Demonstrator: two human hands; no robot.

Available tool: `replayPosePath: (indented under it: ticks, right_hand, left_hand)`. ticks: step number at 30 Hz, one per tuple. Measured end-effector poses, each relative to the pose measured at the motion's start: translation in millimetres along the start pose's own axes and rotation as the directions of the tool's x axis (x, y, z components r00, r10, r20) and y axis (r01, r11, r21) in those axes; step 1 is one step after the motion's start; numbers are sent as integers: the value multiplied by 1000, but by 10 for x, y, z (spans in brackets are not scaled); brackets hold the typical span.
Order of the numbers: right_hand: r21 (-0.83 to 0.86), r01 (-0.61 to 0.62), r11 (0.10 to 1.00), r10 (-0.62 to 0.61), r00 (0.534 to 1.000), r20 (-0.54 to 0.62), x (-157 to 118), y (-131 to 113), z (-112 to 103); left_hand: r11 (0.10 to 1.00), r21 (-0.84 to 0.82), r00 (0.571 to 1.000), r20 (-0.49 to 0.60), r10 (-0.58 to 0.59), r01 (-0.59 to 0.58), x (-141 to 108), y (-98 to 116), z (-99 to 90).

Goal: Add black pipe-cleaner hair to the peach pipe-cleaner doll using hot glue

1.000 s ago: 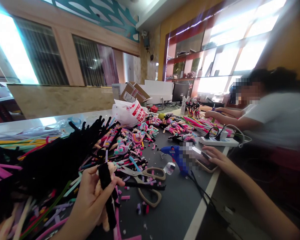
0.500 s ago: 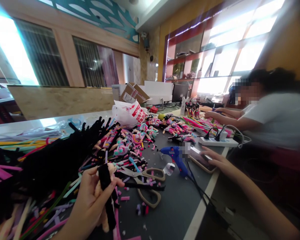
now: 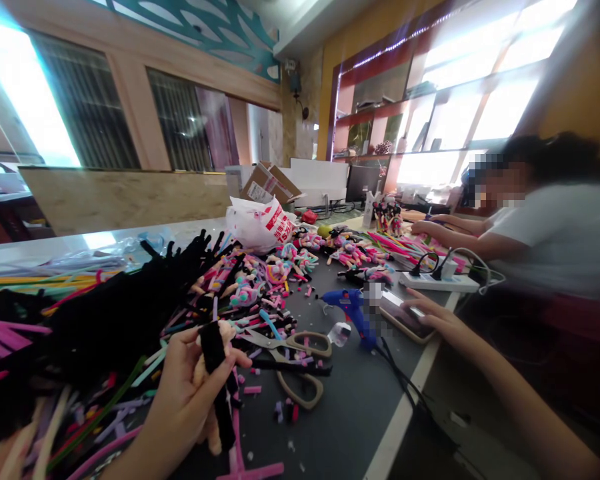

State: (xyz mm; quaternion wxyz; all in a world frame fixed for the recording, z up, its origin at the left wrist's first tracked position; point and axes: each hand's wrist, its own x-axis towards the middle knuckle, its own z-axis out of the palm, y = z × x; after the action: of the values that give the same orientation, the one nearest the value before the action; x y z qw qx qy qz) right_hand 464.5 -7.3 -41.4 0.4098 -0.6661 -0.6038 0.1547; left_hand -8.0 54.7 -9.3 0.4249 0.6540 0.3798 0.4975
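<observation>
Between the thumb and fingers of my left hand [image 3: 190,387] is a small pipe-cleaner doll [image 3: 214,350], with a fuzzy black strip down one side and pale beige parts showing. My right hand [image 3: 433,313] lies with fingers stretched out on a phone [image 3: 403,315] near the table's edge. A blue glue gun [image 3: 353,310] rests just left of the phone, its dark cord running toward the edge. Scissors [image 3: 307,343] with beige handles lie spread among trimmings, right of the doll.
Bundles of black pipe cleaners [image 3: 115,327] cover the left side. Finished-looking colourful dolls [image 3: 357,252] and a white plastic bag [image 3: 260,225] lie farther back. A white power strip [image 3: 440,283] sits at the right. Across from it, another person [image 3: 565,220] works with their hands on the table.
The view has shifted very slightly. My left hand still grips the doll and my right hand stays on the phone.
</observation>
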Motion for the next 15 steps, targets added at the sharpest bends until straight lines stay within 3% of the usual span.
replayPosePath:
  ticks: [6,15]
  right_hand:
    - [32,-25,999,25,1000,-10,-4,13,8]
    - [183,-76,980,83,996,-34,17,91,37]
  left_hand:
    - [999,-12,999,7,-52,52,-37,60,39]
    - [1000,-25,998,-60,8,-9,-32,103,80]
